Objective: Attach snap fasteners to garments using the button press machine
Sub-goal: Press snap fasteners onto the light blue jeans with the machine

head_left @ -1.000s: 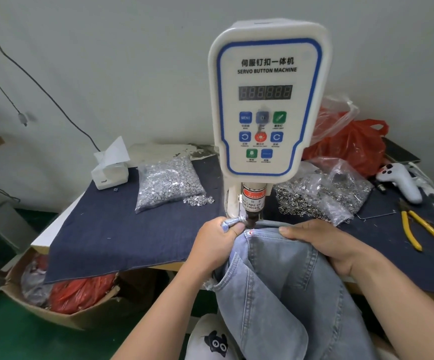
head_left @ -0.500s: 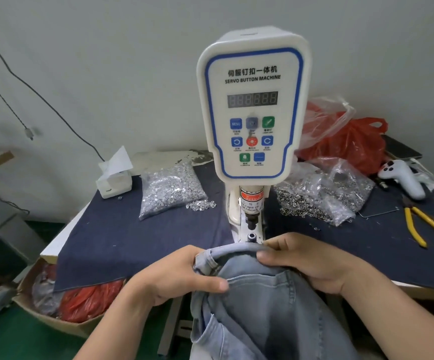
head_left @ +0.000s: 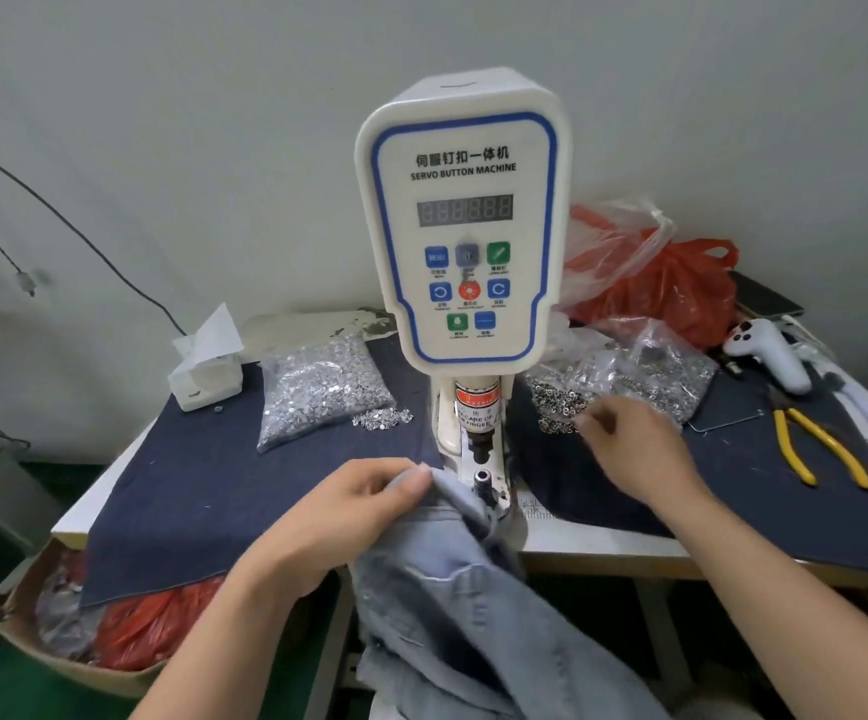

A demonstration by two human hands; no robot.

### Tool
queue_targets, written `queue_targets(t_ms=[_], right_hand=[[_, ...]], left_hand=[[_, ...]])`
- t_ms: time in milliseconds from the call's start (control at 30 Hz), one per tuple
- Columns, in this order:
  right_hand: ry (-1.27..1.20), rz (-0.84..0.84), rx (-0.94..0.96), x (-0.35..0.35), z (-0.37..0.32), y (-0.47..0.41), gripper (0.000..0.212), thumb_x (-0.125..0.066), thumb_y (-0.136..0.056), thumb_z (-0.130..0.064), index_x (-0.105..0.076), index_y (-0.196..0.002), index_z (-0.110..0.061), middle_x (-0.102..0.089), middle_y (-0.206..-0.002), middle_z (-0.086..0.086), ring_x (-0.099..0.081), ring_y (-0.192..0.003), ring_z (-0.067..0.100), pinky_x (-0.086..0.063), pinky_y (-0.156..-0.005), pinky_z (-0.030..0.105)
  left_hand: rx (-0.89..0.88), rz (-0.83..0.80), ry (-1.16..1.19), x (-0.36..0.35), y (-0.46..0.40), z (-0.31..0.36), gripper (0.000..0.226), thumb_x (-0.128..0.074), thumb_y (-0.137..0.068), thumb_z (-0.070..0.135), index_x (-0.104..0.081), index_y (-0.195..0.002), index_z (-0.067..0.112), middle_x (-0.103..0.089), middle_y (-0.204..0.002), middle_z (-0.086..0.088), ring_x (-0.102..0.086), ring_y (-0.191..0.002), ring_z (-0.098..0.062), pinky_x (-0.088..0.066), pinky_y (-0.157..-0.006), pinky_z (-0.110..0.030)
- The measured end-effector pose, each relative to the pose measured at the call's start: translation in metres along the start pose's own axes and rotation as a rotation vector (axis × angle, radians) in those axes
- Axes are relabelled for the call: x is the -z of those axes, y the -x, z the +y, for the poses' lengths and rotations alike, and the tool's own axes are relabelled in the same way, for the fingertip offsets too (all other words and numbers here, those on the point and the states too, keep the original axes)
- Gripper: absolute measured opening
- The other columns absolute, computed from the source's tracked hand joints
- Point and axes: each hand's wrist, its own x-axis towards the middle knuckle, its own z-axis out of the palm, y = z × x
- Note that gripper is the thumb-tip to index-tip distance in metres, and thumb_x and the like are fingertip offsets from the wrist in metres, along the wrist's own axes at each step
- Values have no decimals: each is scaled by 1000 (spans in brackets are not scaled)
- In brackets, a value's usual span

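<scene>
Denim, pale blue, makes up the garment point(head_left: 452, 589) hanging off the desk point(head_left: 603, 545) edge just below the button press machine point(head_left: 460, 226). The left hand point(head_left: 348, 517) pinches its top fold at seven o'clock of the lower die point(head_left: 482, 478). The right hand point(head_left: 634, 449), its grip blurred so its state cannot be told, reaches the loose snap fasteners point(head_left: 559, 402) at two o'clock.

One press machine point(head_left: 460, 226) stands on the desk point(head_left: 598, 545). Two clear bags of fasteners: one left point(head_left: 320, 389), one right point(head_left: 645, 371). One red bag point(head_left: 681, 291), one tissue box point(head_left: 206, 379), one pair of pliers point(head_left: 816, 449), one denim garment point(head_left: 473, 605), two hands: left point(head_left: 348, 511), right point(head_left: 639, 449).
</scene>
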Motion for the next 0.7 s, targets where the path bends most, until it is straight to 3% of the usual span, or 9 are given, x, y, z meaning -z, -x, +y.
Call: queue_targets(t_ms=[67, 100, 167, 233, 300, 367, 500, 700], right_hand=[[241, 99, 33, -9, 22, -16, 15, -63, -100, -26, -73, -94, -17, -71, -93, 5, -66, -95, 32, -40, -71, 35], [307, 108, 56, -15, 28, -21, 13, -66, -98, -28, -74, -96, -17, -69, -97, 7, -65, -97, 32, -42, -74, 36], [384, 146, 102, -26, 35, -26, 18, -72, -94, -34, -74, -100, -17, -66, -99, 8, -62, -100, 32, -47, -82, 39], [419, 189, 113, -32, 38, -26, 24, -75, -92, -36, -75, -105, -17, -64, -100, 9, -60, -103, 33, -49, -86, 41], [446, 220, 136, -37, 41, -25, 21, -73, -93, -35, -76, -102, -16, -64, -99, 11, -59, -105, 34, -50, -88, 43], [457, 257, 184, -40, 41, -23, 16, -73, -92, -29, -76, -96, -14, -64, -93, 11, -60, -101, 36, -52, -88, 46], [432, 286, 196, -38, 37, -22, 13, -74, -92, -22, -71, -84, -12, -63, -82, 7, -62, -86, 32, -52, -81, 45], [294, 321, 159, -38, 38, -24, 17, -65, -98, -25, -62, -84, -16, -59, -83, 1, -59, -84, 26, -49, -73, 41]], left_hand=[[206, 144, 221, 16, -16, -4, 68, -54, -90, 75, -75, -70, 13, -72, -71, -8, -67, -63, -17, -51, -59, -27], [275, 280, 207, 25, -30, -6, 70, -50, -94, 71, -73, -62, 13, -69, -63, -9, -63, -56, -17, -48, -55, -27], [323, 590, -43, 37, -60, -13, 63, -48, -103, 47, -72, -55, 14, -70, -60, -9, -61, -56, -20, -44, -58, -30], [295, 759, -307, 43, -82, -26, 40, -56, -98, 28, -70, -62, 15, -70, -64, -6, -63, -67, -26, -43, -60, -31], [313, 776, -477, 43, -96, -39, 15, -62, -95, 26, -73, -88, 18, -71, -83, -2, -64, -84, -27, -44, -70, -32], [337, 776, -553, 40, -105, -43, 12, -65, -95, 33, -67, -102, 24, -62, -91, 0, -55, -88, -26, -42, -78, -35], [317, 799, -597, 31, -117, -51, 9, -70, -96, 44, -68, -94, 34, -67, -91, 0, -59, -86, -27, -43, -77, -36], [282, 851, -591, 26, -122, -58, 9, -71, -96, 39, -77, -99, 34, -76, -100, -5, -70, -101, -36, -44, -76, -35]])
